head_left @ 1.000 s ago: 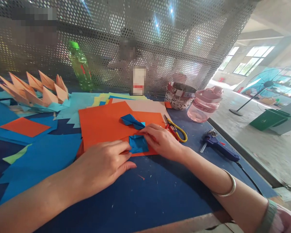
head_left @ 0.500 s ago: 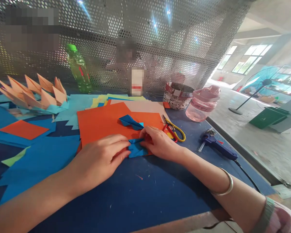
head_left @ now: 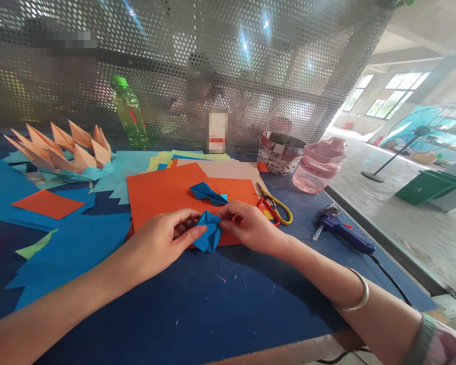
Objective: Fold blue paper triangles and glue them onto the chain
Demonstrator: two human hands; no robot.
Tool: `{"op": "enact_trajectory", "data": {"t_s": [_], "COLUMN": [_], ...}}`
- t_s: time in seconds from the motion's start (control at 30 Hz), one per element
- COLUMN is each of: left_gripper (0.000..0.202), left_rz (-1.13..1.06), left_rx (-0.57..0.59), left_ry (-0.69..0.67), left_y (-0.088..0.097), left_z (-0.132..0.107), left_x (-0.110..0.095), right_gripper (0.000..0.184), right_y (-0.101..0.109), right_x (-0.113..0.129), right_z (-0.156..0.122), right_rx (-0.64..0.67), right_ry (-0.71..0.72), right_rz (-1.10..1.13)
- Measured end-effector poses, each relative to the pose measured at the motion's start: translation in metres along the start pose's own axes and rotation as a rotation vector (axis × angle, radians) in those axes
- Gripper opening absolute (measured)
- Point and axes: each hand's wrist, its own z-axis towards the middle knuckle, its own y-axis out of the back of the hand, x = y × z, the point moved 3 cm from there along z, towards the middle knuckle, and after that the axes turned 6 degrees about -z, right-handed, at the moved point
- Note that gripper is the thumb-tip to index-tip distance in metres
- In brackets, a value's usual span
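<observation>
The folded blue paper [head_left: 207,235] is prob. v. light, so weight shouldn't matter. Looks thin but crisp: I'd expect it fairly stiff along the creases, softer & springier at the loose flaps. Surface prob. smooth, w/ a little slip. Fragile insofar as a hard squeeze would likely crush the pleats or add a stray crease. Best hold, I'd judge: L & R edges, fingertips only, mid folds left free.

Location: btwn the two hands, over the near edge of the orange sheets [head_left: 155,197] on the bench [head_left: 213,314]; can't tell if it's resting or slightly lifted.

L hand [head_left: 161,238]: grip closed on the paper's L side, thumb on top, other fingers round the far side (tips partly hidden). R hand [head_left: 256,228]: grip drawn together, thumb & fingertips pinching the R edge nr the top, only a small gap btwn digits; exact contact hard to see. Both holds look light, w/ no visible buckling.

A second blue piece [head_left: 207,194], also folded, lies just beyond on the orange; scissors [head_left: 285,213] sit nr the R hand, not touched.
</observation>
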Motion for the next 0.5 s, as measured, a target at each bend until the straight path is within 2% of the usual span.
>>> {"op": "enact_trajectory", "data": {"t_s": [0.07, 0.13, 0.23, 0.33, 0.5], "left_gripper": [0.033, 0.031, 0.032, 0.031, 0.032], "left_rz": [-0.096, -0.111, -0.059, -0.008, 0.004], "left_rx": [0.046, 0.04, -0.009, -0.039, -0.062], "left_ry": [0.064, 0.099, 0.084, 0.049, 0.031], "left_y": [0.0, 0.001, 0.002, 0.001, 0.0], "left_z": [0.001, 0.001, -0.002, -0.005, -0.006], "left_x": [0.003, 0.004, 0.001, -0.005, -0.007], "right_gripper": [0.009, 0.013, 0.033, 0.047, 0.036], "right_y": [-0.001, -0.003, -0.005, -0.006, -0.006], "right_x": [0.003, 0.006, 0.013, 0.02, 0.026], "right_z": [0.0, -0.001, -0.004, -0.006, -0.007], "right_rx": [-0.007, 0.019, 0.078, 0.086, 0.071], "right_ry": [-0.019, -0.045, -0.117, -0.176, -0.104], "right_rz": [0.055, 0.132, 0.222, 0.202, 0.181]}}
